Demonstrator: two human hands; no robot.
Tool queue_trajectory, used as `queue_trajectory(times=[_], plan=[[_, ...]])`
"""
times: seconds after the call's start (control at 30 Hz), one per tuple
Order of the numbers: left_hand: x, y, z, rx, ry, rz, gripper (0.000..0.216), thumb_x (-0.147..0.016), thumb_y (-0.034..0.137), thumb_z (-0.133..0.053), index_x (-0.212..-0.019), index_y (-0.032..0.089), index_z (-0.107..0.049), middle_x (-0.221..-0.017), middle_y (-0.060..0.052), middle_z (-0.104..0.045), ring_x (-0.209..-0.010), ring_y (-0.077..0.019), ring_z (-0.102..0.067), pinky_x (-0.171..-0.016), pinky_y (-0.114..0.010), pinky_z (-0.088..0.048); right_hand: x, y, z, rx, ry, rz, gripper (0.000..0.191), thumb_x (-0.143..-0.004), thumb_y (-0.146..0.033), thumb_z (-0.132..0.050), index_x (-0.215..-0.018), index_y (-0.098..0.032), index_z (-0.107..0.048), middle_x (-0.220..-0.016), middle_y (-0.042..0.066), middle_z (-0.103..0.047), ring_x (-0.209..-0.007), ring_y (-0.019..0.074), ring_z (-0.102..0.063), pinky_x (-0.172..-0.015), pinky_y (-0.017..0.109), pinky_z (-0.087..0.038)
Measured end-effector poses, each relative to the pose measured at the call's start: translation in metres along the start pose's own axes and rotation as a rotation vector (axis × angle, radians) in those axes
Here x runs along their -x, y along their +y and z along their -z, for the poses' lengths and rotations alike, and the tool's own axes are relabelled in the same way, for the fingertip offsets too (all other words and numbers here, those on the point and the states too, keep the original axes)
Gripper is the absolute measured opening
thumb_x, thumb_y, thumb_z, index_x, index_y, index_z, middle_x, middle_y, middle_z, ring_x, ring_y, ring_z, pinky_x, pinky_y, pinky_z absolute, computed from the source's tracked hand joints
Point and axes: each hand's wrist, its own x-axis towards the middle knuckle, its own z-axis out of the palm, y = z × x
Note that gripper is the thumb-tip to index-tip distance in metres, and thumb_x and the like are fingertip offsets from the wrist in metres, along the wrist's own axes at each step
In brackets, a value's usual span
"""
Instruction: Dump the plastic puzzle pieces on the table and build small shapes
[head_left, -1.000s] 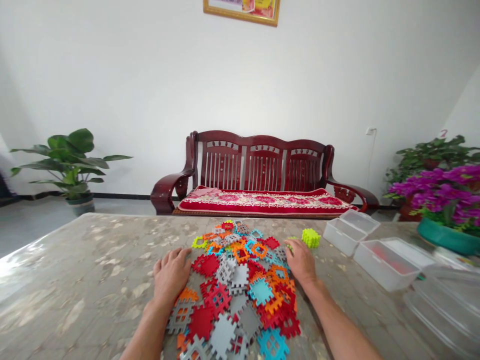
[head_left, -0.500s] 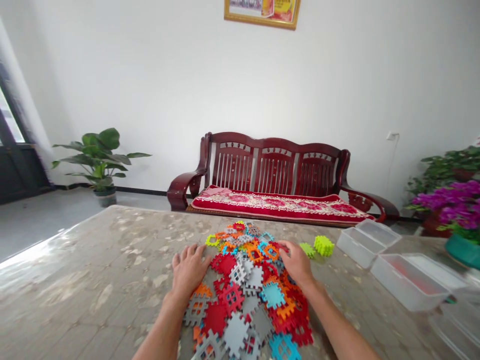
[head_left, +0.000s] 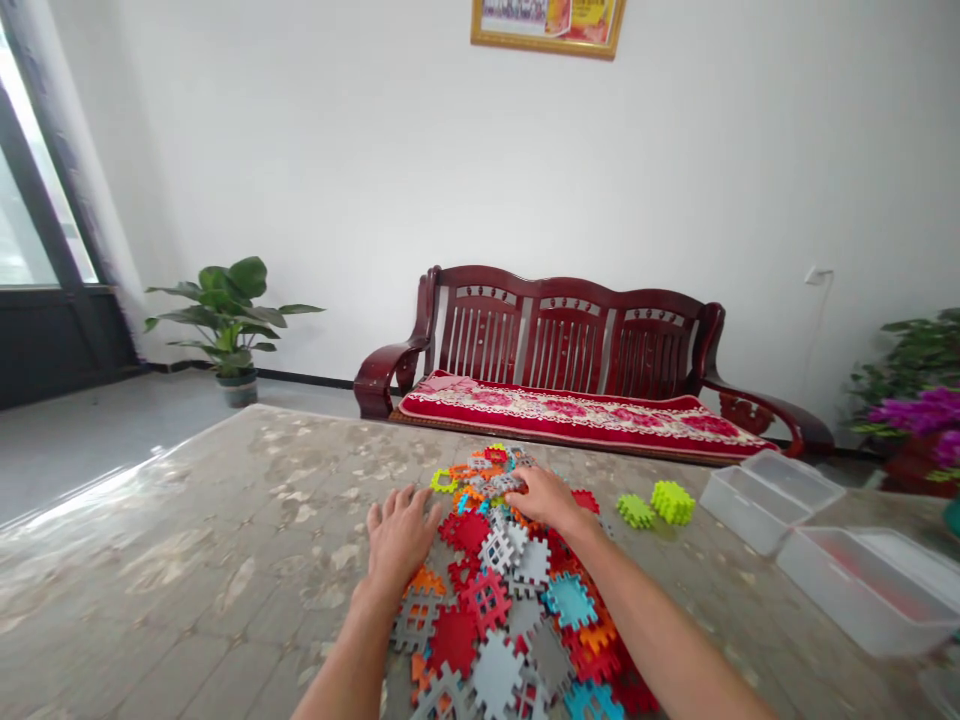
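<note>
A heap of interlocking plastic tiles [head_left: 497,672] in grey, red, orange and blue spreads before me. At its left edge my left hand [head_left: 401,532] lies palm down on the tablecloth, fingers spread and holding nothing. My right hand [head_left: 545,495] reaches over the heap's far part, thumb and forefinger apart, touching the grey window-shaped tiles [head_left: 504,484]. Its other fingers are hidden. A yellow-green frame tile [head_left: 444,482] lies just beyond my left fingertips. Under my right forearm sits a light blue tile [head_left: 570,600].
Right of the heap are a yellow-green tile [head_left: 636,511] and a stack of the same colour [head_left: 673,502]. Farther right stand clear plastic boxes [head_left: 870,590]. A patterned cloth [head_left: 247,560] covers the table. Behind it is a wooden bench [head_left: 566,340].
My right hand has moved left across the heap, from its right edge to the grey tiles. My left hand stays beside the heap. The view has turned slightly left.
</note>
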Motion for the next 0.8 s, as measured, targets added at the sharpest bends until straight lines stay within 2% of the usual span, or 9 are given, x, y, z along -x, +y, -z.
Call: queue_trajectory(times=[0.17, 0.27, 0.33, 0.43, 0.53, 0.63, 0.8], plan=[[0.0, 0.004, 0.006, 0.051, -0.041, -0.01, 0.046, -0.095, 0.048, -0.036, -0.131, 0.03, -0.058, -0.144, -0.007, -0.053, -0.138, -0.0291, -0.039, -0.114, -0.058, -0.02, 0.007, -0.004, -0.006, -0.219, -0.006, 0.114, 0.033, -0.073, -0.025, -0.062, -0.103, -0.026, -0.073, -0.107, 0.003, -0.074, -0.1, 0.0223, -0.066, -0.086, 0.03, -0.047], [0.0, 0.003, 0.005, 0.06, -0.042, -0.048, 0.047, -0.095, 0.05, -0.035, -0.132, 0.031, -0.057, -0.143, -0.007, -0.054, -0.138, -0.0292, -0.04, -0.113, -0.059, -0.021, 0.007, -0.009, -0.007, -0.397, -0.037, 0.223, 0.037, -0.074, -0.019, -0.058, -0.107, -0.024, -0.073, -0.108, 0.002, -0.075, -0.098, 0.0191, -0.067, -0.088, 0.028, -0.048], [0.0, 0.003, 0.003, 0.062, -0.041, -0.07, 0.048, -0.095, 0.052, -0.035, -0.132, 0.031, -0.056, -0.144, -0.007, -0.054, -0.137, -0.0295, -0.041, -0.113, -0.059, -0.021, 0.005, -0.012, -0.006, -0.455, -0.023, 0.225, 0.036, -0.076, -0.016, -0.055, -0.106, -0.023, -0.073, -0.106, 0.002, -0.075, -0.095, 0.0174, -0.068, -0.086, 0.026, -0.048], [0.0, 0.002, 0.001, 0.064, -0.042, -0.099, 0.049, -0.094, 0.053, -0.036, -0.133, 0.032, -0.056, -0.144, -0.006, -0.053, -0.138, -0.0295, -0.04, -0.113, -0.059, -0.021, 0.001, -0.012, -0.002, -0.362, -0.006, 0.111, 0.029, -0.078, -0.019, -0.054, -0.097, -0.023, -0.075, -0.097, 0.001, -0.077, -0.089, 0.0168, -0.068, -0.078, 0.024, -0.047], [0.0, 0.002, 0.0, 0.057, -0.042, -0.124, 0.048, -0.092, 0.053, -0.039, -0.132, 0.033, -0.057, -0.144, -0.005, -0.054, -0.138, -0.0294, -0.04, -0.113, -0.059, -0.021, -0.001, -0.012, 0.002, -0.19, -0.124, 0.056, 0.021, -0.08, -0.034, -0.059, -0.086, -0.023, -0.076, -0.084, 0.001, -0.076, -0.079, 0.0174, -0.067, -0.068, 0.023, -0.044], [0.0, 0.003, -0.001, 0.052, -0.046, -0.137, 0.046, -0.091, 0.052, -0.042, -0.129, 0.033, -0.059, -0.143, -0.005, -0.054, -0.138, -0.0289, -0.039, -0.114, -0.059, -0.02, -0.001, -0.016, 0.002, -0.056, -0.189, 0.065, 0.032, -0.07, -0.05, -0.068, -0.091, -0.026, -0.075, -0.089, 0.002, -0.075, -0.084, 0.0205, -0.067, -0.069, 0.025, -0.044], [0.0, 0.001, -0.003, 0.05, -0.043, -0.135, 0.042, -0.091, 0.051, -0.044, -0.125, 0.035, -0.062, -0.143, -0.005, -0.054, -0.138, -0.0284, -0.038, -0.114, -0.058, -0.019, -0.003, -0.022, 0.003, -0.062, -0.21, 0.039, 0.053, -0.06, -0.05, -0.075, -0.107, -0.026, -0.07, -0.1, 0.004, -0.073, -0.091, 0.0241, -0.066, -0.071, 0.028, -0.046]])
